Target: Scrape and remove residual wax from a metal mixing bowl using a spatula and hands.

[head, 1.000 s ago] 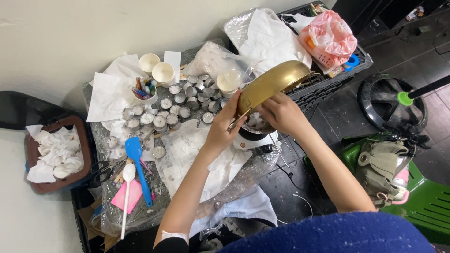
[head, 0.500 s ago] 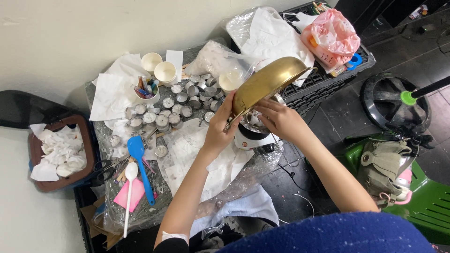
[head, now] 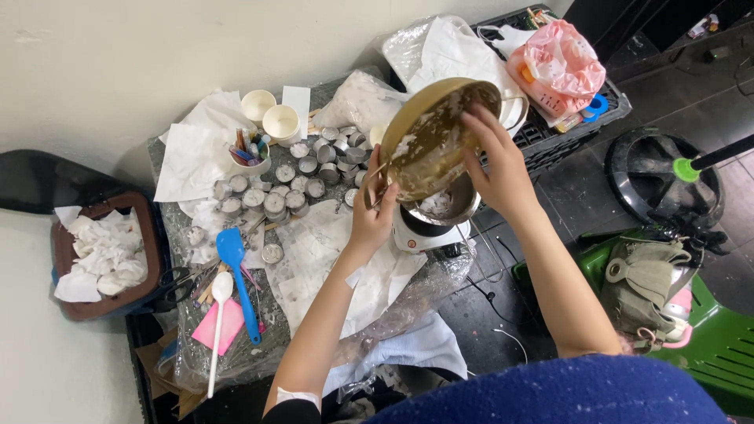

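You are tilting a round, gold-coloured metal bowl (head: pixel 436 137), streaked inside with white residue, steeply on its side above a steel pot (head: pixel 444 206) that is sitting on a small white electric hotplate (head: pixel 420 234) at the right edge of the plastic-covered work table (head: pixel 393 306). Your right hand (head: pixel 495 169) is gripping the bowl's right rim, fingers curled over the edge and closed on it. Your left hand (head: pixel 375 213) is pressing against the bowl's lower left side, closed around a thin wooden stick (head: pixel 375 174) whose tip is lying against the inside of the bowl. White chunks (head: pixel 434 204) are lying in the pot directly under the bowl's lowered lip.

Just left of your left hand, a cluster of small round metal tins (head: pixel 275 192) is covering the middle of the table, with two cream paper cups (head: pixel 271 116) at the far edge behind them. A blue silicone spatula (head: pixel 238 275) and a white plastic spoon (head: pixel 217 322) are lying side by side near the left edge, the spoon over a pink paper square (head: pixel 220 328). A brown tub of crumpled white tissues (head: pixel 102 255) is standing off the table's left edge.
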